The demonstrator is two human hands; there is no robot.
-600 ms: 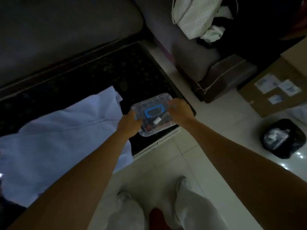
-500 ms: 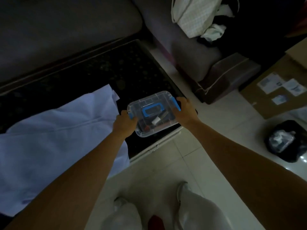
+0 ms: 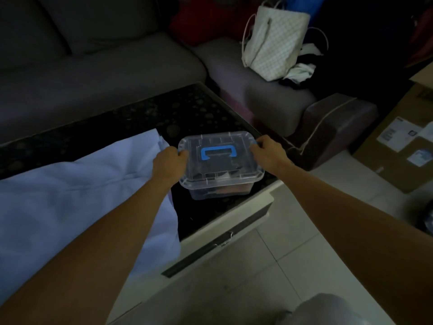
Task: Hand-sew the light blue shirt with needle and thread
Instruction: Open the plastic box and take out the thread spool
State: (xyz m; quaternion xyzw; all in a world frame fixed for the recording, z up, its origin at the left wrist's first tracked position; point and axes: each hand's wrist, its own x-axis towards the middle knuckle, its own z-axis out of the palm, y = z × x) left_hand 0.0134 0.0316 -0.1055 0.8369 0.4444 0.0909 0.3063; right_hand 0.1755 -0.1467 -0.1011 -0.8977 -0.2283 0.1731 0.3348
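Left the light blue shirt spread across the left of the frame on the dark table. Set the clear box level at centre, beside the shirt's right edge — earlier held tilted above that corner. Kept left hand and right hand curled round its ends (at the latches, probably). Looked ready for opening.
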